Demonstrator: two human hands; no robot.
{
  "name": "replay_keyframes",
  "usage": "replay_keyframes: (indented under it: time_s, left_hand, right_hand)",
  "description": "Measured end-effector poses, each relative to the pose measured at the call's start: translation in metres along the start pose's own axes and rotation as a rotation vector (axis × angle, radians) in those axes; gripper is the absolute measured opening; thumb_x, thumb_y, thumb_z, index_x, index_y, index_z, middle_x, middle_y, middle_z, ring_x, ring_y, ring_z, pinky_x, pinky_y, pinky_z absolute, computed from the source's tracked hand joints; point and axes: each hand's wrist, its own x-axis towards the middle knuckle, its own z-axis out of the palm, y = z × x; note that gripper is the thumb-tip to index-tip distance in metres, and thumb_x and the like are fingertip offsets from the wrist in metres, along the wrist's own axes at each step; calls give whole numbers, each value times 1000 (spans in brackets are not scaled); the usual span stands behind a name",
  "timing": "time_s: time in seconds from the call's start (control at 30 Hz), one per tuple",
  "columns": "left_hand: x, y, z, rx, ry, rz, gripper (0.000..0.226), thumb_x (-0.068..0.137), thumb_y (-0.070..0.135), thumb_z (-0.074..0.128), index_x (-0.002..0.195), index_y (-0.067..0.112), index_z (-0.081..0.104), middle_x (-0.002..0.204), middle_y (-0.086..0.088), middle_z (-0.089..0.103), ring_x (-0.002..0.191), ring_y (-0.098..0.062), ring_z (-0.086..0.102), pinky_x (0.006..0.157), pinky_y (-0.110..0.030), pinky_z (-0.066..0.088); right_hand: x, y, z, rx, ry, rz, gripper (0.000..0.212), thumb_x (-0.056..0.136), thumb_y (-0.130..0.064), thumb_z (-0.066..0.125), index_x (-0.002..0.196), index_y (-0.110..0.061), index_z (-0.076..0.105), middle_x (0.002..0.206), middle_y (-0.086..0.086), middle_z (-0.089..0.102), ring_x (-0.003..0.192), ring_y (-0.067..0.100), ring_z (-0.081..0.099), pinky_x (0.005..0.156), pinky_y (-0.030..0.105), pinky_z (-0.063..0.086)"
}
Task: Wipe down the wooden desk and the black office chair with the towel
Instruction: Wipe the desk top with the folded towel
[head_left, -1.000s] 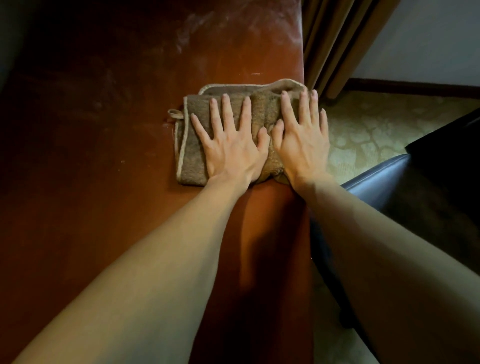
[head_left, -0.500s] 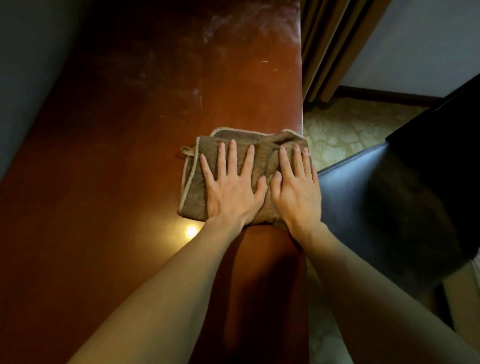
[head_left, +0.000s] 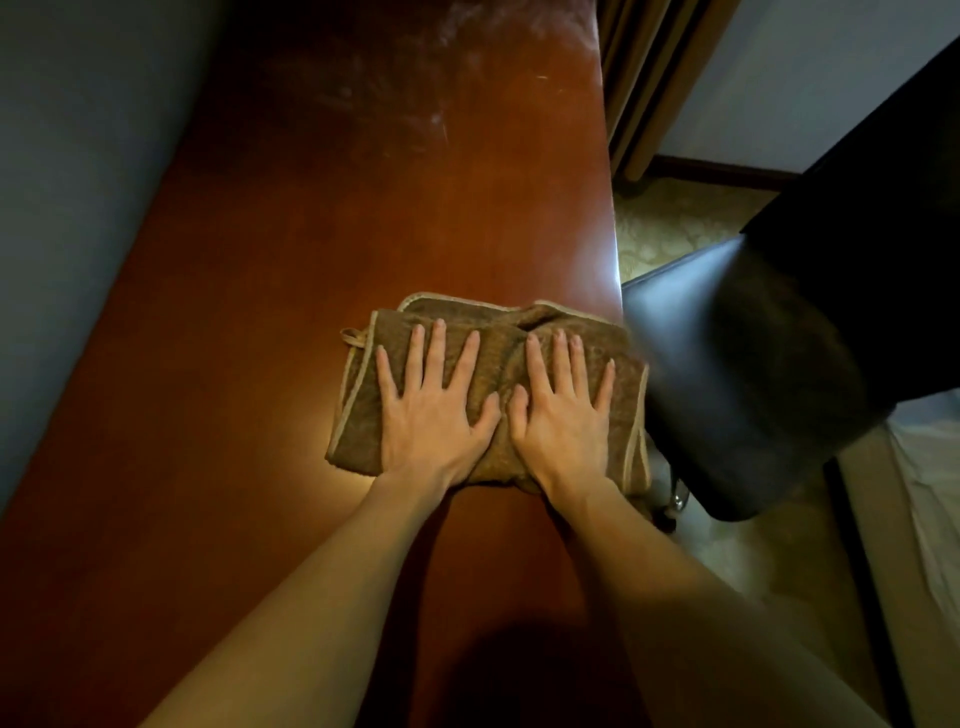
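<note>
- Left hand (head_left: 434, 415) and right hand (head_left: 563, 415): grip flat, fingers straight, pressing towel (head_left: 498, 353), holding nothing.
- Towel at worktop (head_left: 311, 260) right edge, beside chair (head_left: 737, 374).

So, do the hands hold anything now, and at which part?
Nothing is gripped: the left hand and right hand press flat on top of the towel.

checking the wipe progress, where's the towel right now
Head view: the towel lies folded on the wooden desk at its right edge, beside the black office chair, under the flat left hand and right hand.
</note>
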Motion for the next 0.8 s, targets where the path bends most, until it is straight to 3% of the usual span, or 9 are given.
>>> replay_keyframes:
  time_s: [0.57, 0.7, 0.8]
  left_hand:
    - [-133, -95, -14, 0, 25, -125, 78, 97, 71, 22, 164, 35, 6, 173, -6, 1, 159, -26, -4, 124, -62, 0]
    - [-139, -103, -18, -8, -24, -139, 79, 97, 75, 20, 163, 38, -1, 172, -4, -7, 158, -25, -12, 123, -62, -7]
    - [-129, -98, -19, -47, -44, -214, 74, 97, 75, 14, 162, 43, -4, 172, -2, -11, 157, -24, -17, 121, -63, -12]
  right_hand:
    - [-103, -88, 10, -1, -77, -232, 71, 100, -54, 17, 164, -24, 5, 171, 10, 2, 157, 26, -7, 125, 57, 0]
    - [-121, -101, 11, 39, 13, -87, 74, 98, -64, 25, 163, -30, 13, 170, 12, 2, 157, 30, -7, 124, 59, -5]
    - [-119, -109, 17, 47, -45, 103, 76, 95, -74, 15, 162, -39, 2, 170, 12, -10, 156, 32, -15, 121, 65, -4]
